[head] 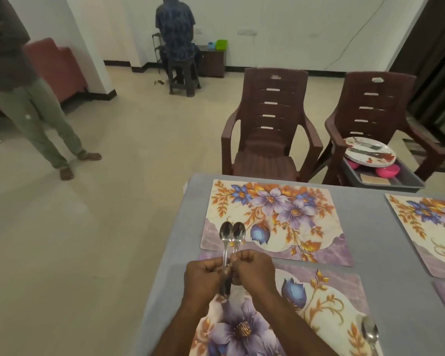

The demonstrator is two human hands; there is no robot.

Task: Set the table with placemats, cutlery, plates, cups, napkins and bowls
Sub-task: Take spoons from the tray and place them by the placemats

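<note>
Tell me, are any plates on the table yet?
No: the plates sit stacked in a tray on a chair, while the table holds placemats and spoons.

On the tabletop (365,227) 2 placemats lie at the left edge, the far placemat (275,219) behind the near placemat (306,312). 2 spoons (232,236) stand over their meeting edges. 1 spoon (369,330) lies on the near placemat's right side. A third placemat (432,227) lies at the right.

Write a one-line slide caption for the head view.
Both hands, left and right, hold two spoons over floral placemats on a grey table; another spoon lies placed.
</note>
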